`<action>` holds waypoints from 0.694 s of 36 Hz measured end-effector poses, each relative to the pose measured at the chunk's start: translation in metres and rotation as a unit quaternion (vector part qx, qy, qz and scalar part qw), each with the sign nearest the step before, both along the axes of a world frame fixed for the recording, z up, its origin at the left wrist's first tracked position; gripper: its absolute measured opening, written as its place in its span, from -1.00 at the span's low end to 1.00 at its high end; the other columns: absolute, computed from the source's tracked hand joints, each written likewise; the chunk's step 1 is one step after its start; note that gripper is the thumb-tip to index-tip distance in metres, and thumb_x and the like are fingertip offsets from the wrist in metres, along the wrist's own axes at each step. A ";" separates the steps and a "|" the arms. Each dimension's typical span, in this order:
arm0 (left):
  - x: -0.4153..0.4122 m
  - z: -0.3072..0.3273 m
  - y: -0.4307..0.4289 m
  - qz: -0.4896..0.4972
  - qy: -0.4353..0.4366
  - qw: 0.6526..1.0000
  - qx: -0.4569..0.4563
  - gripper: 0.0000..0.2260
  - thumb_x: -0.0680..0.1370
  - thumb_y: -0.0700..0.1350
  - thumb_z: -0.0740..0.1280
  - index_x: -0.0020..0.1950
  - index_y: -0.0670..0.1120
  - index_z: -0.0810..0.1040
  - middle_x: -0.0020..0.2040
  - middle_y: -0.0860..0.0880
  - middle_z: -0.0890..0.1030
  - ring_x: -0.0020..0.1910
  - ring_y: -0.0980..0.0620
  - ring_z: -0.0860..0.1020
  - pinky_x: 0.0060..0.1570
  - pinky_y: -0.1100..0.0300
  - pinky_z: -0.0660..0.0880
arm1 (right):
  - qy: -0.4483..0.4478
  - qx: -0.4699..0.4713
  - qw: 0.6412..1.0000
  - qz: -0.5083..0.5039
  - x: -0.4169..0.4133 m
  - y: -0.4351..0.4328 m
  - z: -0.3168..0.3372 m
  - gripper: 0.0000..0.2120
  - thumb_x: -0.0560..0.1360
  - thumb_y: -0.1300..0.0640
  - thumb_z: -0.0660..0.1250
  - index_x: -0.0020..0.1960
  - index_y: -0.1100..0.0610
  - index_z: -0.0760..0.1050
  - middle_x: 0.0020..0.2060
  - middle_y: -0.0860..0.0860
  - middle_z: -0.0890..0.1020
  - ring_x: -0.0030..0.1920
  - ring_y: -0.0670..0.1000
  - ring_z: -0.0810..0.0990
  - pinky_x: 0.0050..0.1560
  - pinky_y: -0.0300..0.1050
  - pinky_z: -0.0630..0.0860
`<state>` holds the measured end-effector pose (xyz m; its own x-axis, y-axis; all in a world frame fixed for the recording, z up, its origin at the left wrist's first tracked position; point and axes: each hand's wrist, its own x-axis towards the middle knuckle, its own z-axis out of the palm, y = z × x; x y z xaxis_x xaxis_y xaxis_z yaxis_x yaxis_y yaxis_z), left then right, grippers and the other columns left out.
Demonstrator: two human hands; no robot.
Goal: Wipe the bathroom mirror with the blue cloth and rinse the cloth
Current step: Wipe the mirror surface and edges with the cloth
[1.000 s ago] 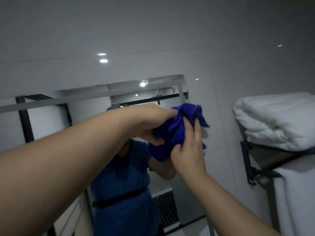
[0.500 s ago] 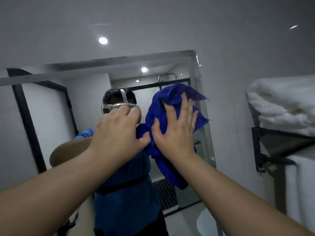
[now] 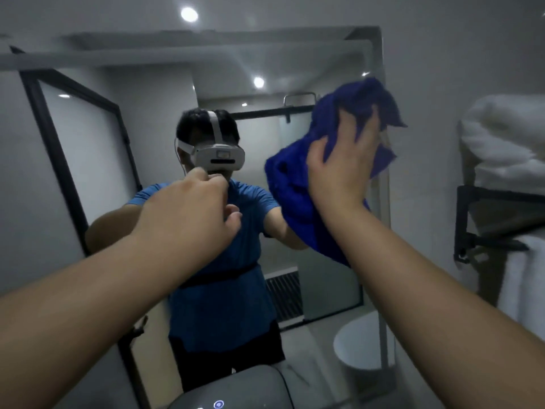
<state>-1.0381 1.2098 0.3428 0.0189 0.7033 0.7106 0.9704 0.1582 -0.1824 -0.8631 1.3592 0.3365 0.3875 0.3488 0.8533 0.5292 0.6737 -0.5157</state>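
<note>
The bathroom mirror (image 3: pixel 318 69) fills the wall ahead and reflects a person in a blue shirt wearing a headset. My right hand (image 3: pixel 342 166) presses the crumpled blue cloth (image 3: pixel 295 196) flat against the glass near the mirror's right edge, fingers spread over it. Part of the cloth hangs below the hand. My left hand (image 3: pixel 191 214) hovers to the left of the cloth, apart from it, fingers loosely curled and holding nothing.
Folded white towels (image 3: pixel 507 137) lie on a black wall rack (image 3: pixel 483 228) at the right, with another towel hanging below. A grey rounded object (image 3: pixel 244 388) sits at the bottom edge. The reflection shows a black-framed door and a shower enclosure.
My left hand has let go of the cloth and drawn back to the left. My right hand has slid the cloth right, toward the mirror's edge. The view has tilted down.
</note>
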 end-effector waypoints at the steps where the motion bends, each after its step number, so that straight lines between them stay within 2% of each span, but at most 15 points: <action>1: -0.004 -0.004 -0.002 0.001 -0.008 1.000 -0.001 -0.79 0.59 0.21 0.27 -0.04 0.08 0.46 0.04 0.02 0.47 -0.14 -0.01 0.46 -0.18 0.05 0.45 | -0.035 0.014 0.999 -0.007 -0.017 -0.010 -0.004 -0.47 0.63 -0.01 0.23 0.58 0.03 0.36 0.65 0.24 0.17 0.66 0.31 0.15 0.63 0.33 0.14; 4: -0.019 -0.013 -0.010 -0.003 -0.024 1.000 -0.008 -0.84 0.56 0.14 0.25 -0.01 0.07 0.48 0.09 0.01 0.48 -0.05 -0.05 0.51 -0.12 0.03 0.51 | -0.153 0.055 0.987 0.014 -0.055 -0.032 -0.039 -0.49 0.58 -0.06 0.31 0.51 0.03 0.45 0.67 0.21 0.18 0.67 0.30 0.12 0.65 0.32 0.07; 7: -0.036 -0.018 -0.022 -0.001 -0.014 1.000 -0.016 -0.85 0.55 0.12 0.22 -0.02 0.08 0.47 0.11 0.02 0.47 0.02 -0.07 0.56 -0.15 0.02 0.52 | -0.218 0.091 0.971 0.037 -0.066 -0.036 -0.091 -0.51 0.44 -0.02 0.45 0.34 0.10 0.60 0.62 0.19 0.32 0.62 0.29 0.27 0.59 0.30 0.22; 9: -0.047 -0.021 -0.031 0.006 -0.012 1.000 -0.023 -0.88 0.56 0.10 0.21 -0.03 0.08 0.44 0.11 0.04 0.46 0.03 -0.07 0.55 -0.19 0.04 0.44 | -0.215 0.081 0.972 0.050 -0.060 -0.035 -0.131 -0.51 0.39 -0.01 0.47 0.30 0.08 0.59 0.59 0.15 0.36 0.57 0.28 0.34 0.53 0.28 0.30; 12: -0.062 -0.028 -0.045 0.006 -0.008 0.999 -0.030 -0.91 0.56 0.08 0.21 -0.04 0.08 0.40 0.15 0.05 0.49 0.04 -0.04 0.51 -0.18 0.07 0.37 | -0.168 0.047 0.984 0.036 -0.039 -0.022 -0.202 -0.47 0.39 0.00 0.41 0.34 0.08 0.46 0.50 0.18 0.41 0.46 0.32 0.44 0.45 0.30 0.39; 14: -0.070 -0.036 -0.054 -0.009 -0.009 0.999 -0.037 -0.90 0.56 0.09 0.21 -0.04 0.09 0.42 0.15 0.05 0.52 0.04 -0.02 0.50 -0.13 0.07 0.48 | -0.090 -0.007 0.996 0.001 -0.023 -0.014 -0.247 -0.45 0.43 0.01 0.35 0.38 0.15 0.39 0.42 0.25 0.42 0.36 0.38 0.46 0.37 0.39 0.44; 16: -0.074 -0.048 -0.063 -0.033 -0.053 0.997 -0.053 -0.90 0.56 0.10 0.23 -0.08 0.11 0.44 0.12 0.07 0.52 0.03 -0.01 0.53 -0.06 -0.01 0.59 | 0.000 -0.074 0.997 -0.027 -0.018 -0.013 -0.273 -0.48 0.47 0.04 0.31 0.38 0.19 0.38 0.33 0.33 0.46 0.28 0.42 0.47 0.30 0.45 0.45; 19: -0.072 -0.077 -0.075 -0.039 -0.129 0.986 -0.096 -0.86 0.55 0.10 0.27 -0.17 0.10 0.41 -0.02 0.10 0.52 -0.03 -0.02 0.56 -0.04 -0.01 0.58 | 0.078 -0.173 0.982 -0.012 -0.028 -0.031 -0.284 -0.46 0.49 0.07 0.31 0.44 0.18 0.38 0.32 0.31 0.45 0.28 0.40 0.45 0.37 0.36 0.45; 21: -0.071 -0.105 -0.084 -0.027 -0.173 0.975 -0.138 -0.84 0.53 0.10 0.29 -0.18 0.07 0.44 -0.10 0.09 0.53 -0.06 -0.04 0.56 -0.03 -0.01 0.57 | 0.113 -0.231 0.966 0.026 -0.035 -0.049 -0.292 -0.45 0.51 0.09 0.33 0.48 0.15 0.37 0.39 0.27 0.38 0.30 0.37 0.47 0.40 0.28 0.47; 23: -0.072 -0.137 -0.095 -0.023 -0.239 0.951 -0.194 -0.86 0.54 0.08 0.30 -0.17 0.06 0.49 -0.16 0.09 0.58 -0.09 0.01 0.57 -0.03 -0.02 0.59 | 0.131 -0.314 0.939 0.050 -0.038 -0.073 -0.300 -0.43 0.55 0.08 0.37 0.51 0.10 0.30 0.45 0.26 0.31 0.27 0.37 0.52 0.36 0.24 0.53; 25: -0.071 -0.168 -0.110 -0.028 -0.320 0.912 -0.255 -0.87 0.57 0.05 0.31 -0.13 0.06 0.55 -0.19 0.10 0.63 -0.15 0.07 0.59 -0.10 0.05 0.58 | 0.145 -0.441 0.882 0.085 -0.037 -0.095 -0.320 -0.42 0.57 0.07 0.39 0.52 0.12 0.26 0.42 0.31 0.38 0.22 0.38 0.57 0.29 0.21 0.55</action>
<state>-1.1090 1.1001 0.1746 -0.2394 0.9561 0.1688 0.9075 0.1586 0.3889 -0.9002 1.2643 0.0163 0.4235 0.9009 0.0950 0.2184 0.0003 -0.9759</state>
